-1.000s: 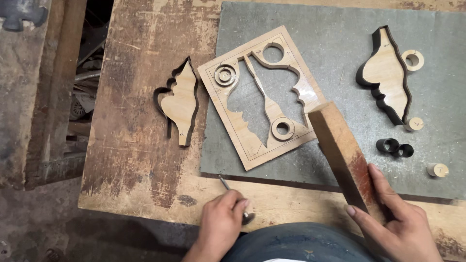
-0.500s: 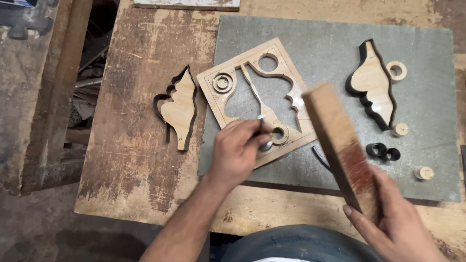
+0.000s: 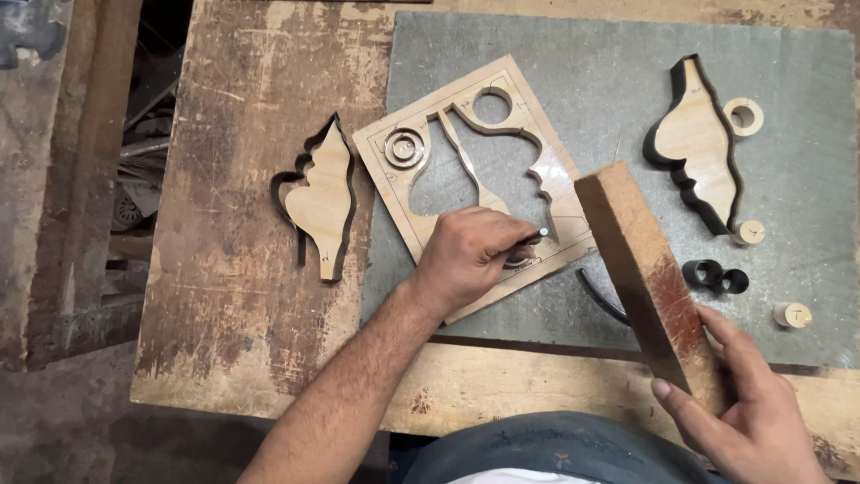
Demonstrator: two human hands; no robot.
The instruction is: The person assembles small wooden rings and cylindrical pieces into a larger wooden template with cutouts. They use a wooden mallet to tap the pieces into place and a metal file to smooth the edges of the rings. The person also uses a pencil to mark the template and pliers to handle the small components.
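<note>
My left hand (image 3: 468, 257) rests on the lower part of a thin square wooden panel (image 3: 546, 170) with curved shapes cut out of it. Its fingers pinch a short metal pin (image 3: 531, 240) whose tip points at the panel's lower right corner. My right hand (image 3: 751, 408) grips the near end of a long reddish wooden block (image 3: 640, 260), which slants up toward the panel's right edge. The panel lies tilted on a grey mat (image 3: 618, 81).
A leaf-shaped wooden cutout with a dark metal band (image 3: 321, 199) lies on the worn workbench (image 3: 224, 134) to the left. Another banded cutout (image 3: 697, 145), a wooden ring (image 3: 743, 116), small wooden discs (image 3: 793, 315) and dark metal rings (image 3: 716, 276) lie on the mat's right side.
My left hand rose from the bench's front edge with the pin and settled on the panel's lower part. The wooden block stays in my right hand.
</note>
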